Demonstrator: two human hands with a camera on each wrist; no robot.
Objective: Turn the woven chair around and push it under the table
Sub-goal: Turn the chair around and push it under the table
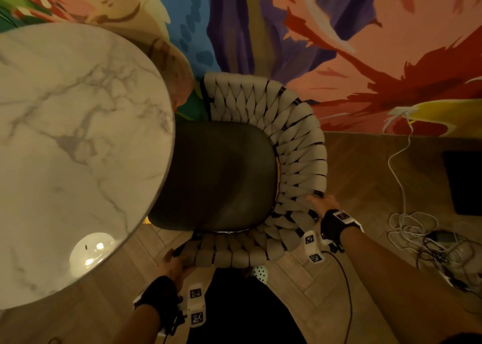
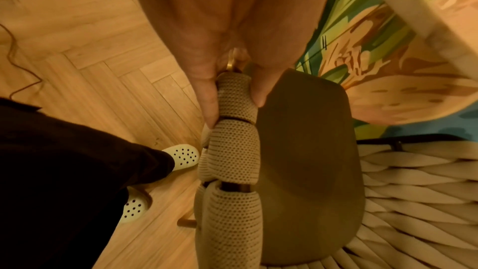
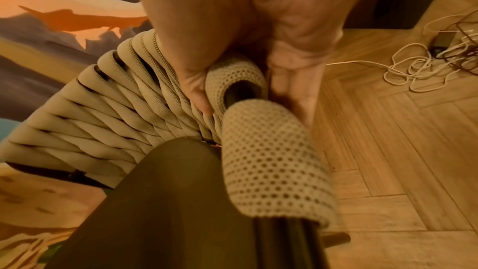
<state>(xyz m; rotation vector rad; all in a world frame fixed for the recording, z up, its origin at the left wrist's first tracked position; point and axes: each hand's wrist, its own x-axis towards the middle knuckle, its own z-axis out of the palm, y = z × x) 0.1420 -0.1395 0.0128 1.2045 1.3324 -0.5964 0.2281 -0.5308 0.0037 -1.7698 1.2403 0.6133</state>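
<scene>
1. Marble table [image 1: 65, 135]: round top, ahead and to the left of the left hand; its rim overlaps the front edge of the chair seat in the head view.
2. Woven chair [image 1: 294, 145]: between both hands, standing on the herringbone wood floor [image 1: 365, 278]. Its dark seat cushion [image 1: 216, 176] points toward the table and lies partly beneath the rim; the curved backrest of beige woven straps wraps the sides nearest the hands.
3. Right hand [image 1: 322, 202]: arm extended forward, wrist strapped with a camera mount. It holds the top rail of the backrest; in the right wrist view the thumb [image 3: 196, 87] presses on the inner side and the fingers [image 3: 297, 89] wrap the outer side of a mesh strap.
4. Left hand [image 1: 176, 264]: lower arm reaching forward, gripping the near end of the backrest rail; thumb and fingers pinch a mesh strap from opposite sides.
5. Tangled cables [image 1: 422, 231]: on the floor, to the right of the right hand.
</scene>
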